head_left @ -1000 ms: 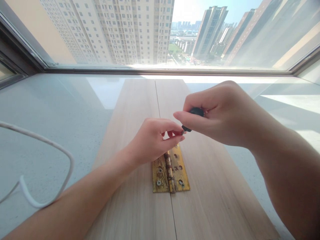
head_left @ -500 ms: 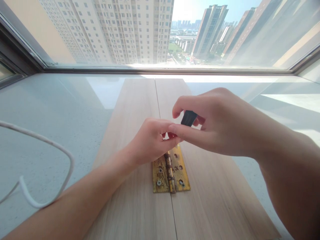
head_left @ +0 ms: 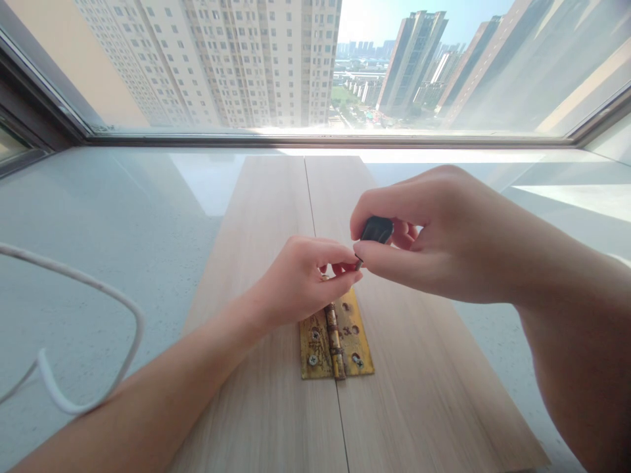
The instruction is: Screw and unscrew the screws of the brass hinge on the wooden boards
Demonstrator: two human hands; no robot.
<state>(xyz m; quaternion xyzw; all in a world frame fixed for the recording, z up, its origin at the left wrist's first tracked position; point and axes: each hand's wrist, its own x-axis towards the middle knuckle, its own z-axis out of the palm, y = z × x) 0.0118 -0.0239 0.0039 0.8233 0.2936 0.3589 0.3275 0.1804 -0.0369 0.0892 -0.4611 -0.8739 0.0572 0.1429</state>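
Note:
My right hand (head_left: pixel 419 243) is closed on the black handle of a short screwdriver (head_left: pixel 377 229), held tilted above the upper part of a brass-coloured, worn hinge (head_left: pixel 362 341). Thumb and fingertips of my left hand (head_left: pixel 310 276) pinch at the tool's metal shaft, just over the hinge. Whether a loose screw is also between them is hidden. The hinge lies across the seam of two pale wooden boards (head_left: pixel 394 387). Cross-head screws sit in its left leaf, and one screw (head_left: pixel 359 362) sits tilted in the lower right hole. My left hand covers the hinge's upper left part.
A white cable (head_left: pixel 113 295) curls at the left, by my left forearm. Under the boards is a pale speckled sill (head_left: pixel 162 263). Beyond the boards' far end run a window frame (head_left: pixel 315 140) and glass, with tall buildings outside.
My right hand has shifted slightly right, and its forefinger has curled down onto the black handle. The metal shaft now shows between my hands. My left hand has hardly moved.

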